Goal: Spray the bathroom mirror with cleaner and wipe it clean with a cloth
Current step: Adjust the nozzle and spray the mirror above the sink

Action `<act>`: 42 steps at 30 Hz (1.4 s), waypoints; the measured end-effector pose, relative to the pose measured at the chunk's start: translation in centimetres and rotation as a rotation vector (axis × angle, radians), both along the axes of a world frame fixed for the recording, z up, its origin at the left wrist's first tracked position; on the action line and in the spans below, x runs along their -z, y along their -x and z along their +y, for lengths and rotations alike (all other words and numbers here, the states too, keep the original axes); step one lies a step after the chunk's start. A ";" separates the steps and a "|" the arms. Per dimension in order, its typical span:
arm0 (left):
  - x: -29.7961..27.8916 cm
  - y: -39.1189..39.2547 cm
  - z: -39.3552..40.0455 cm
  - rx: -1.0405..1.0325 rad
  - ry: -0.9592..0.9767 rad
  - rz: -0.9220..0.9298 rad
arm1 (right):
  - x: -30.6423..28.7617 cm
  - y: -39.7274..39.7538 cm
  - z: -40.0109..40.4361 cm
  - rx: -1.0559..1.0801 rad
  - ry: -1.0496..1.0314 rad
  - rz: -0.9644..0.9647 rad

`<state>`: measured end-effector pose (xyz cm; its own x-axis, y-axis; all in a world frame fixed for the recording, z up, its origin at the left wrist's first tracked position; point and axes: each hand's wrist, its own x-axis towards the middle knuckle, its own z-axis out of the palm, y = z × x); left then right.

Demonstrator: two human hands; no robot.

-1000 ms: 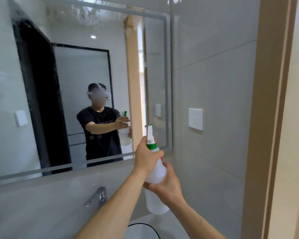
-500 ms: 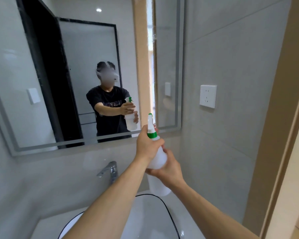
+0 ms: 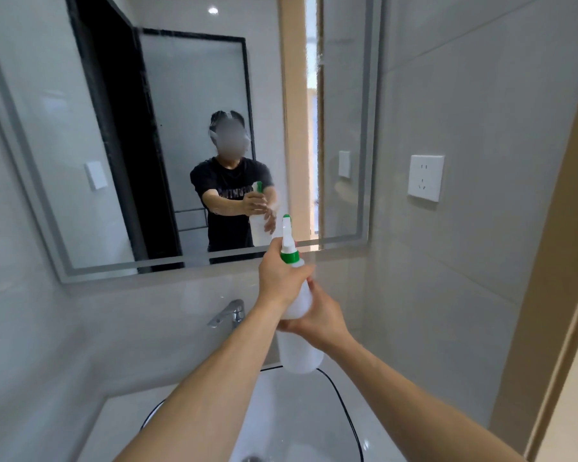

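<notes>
A white spray bottle point(image 3: 300, 353) with a green collar and white nozzle is held upright in front of the mirror point(image 3: 187, 135), its nozzle toward the glass near the lower edge. My left hand point(image 3: 281, 278) wraps the bottle's neck just below the green collar. My right hand point(image 3: 317, 320) grips the bottle's body from the right side. The wall mirror has a frosted border strip and shows a person in a black shirt holding the same bottle. Fine droplets streak the glass near its right part. No cloth is in view.
A chrome faucet point(image 3: 229, 313) sticks out of the wall below the mirror, above a white basin point(image 3: 331, 415) with a black rim. A white wall socket point(image 3: 425, 177) sits on the tiled right wall. A beige door frame point(image 3: 554, 261) runs down the far right.
The view has tilted down, so the mirror sits higher and the basin and faucet show more. Both hands keep the bottle, now slightly lower relative to the mirror's bottom edge.
</notes>
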<state>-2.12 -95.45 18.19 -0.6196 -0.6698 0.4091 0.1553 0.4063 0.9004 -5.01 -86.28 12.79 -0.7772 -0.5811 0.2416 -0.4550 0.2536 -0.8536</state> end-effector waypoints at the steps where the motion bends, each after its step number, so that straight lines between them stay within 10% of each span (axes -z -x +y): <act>1: 0.1 -0.3 -0.3 -0.002 0.000 -0.011 | 0.1 -0.1 -0.3 -0.014 -0.011 0.003; 22: -1.4 -9.0 -7.4 -0.195 -0.021 0.035 | -1.4 -5.3 -9.6 -0.300 -0.020 0.086; 42: -16.9 -8.4 -9.2 -0.112 0.292 0.160 | -15.6 -3.9 -12.9 -0.246 0.246 0.296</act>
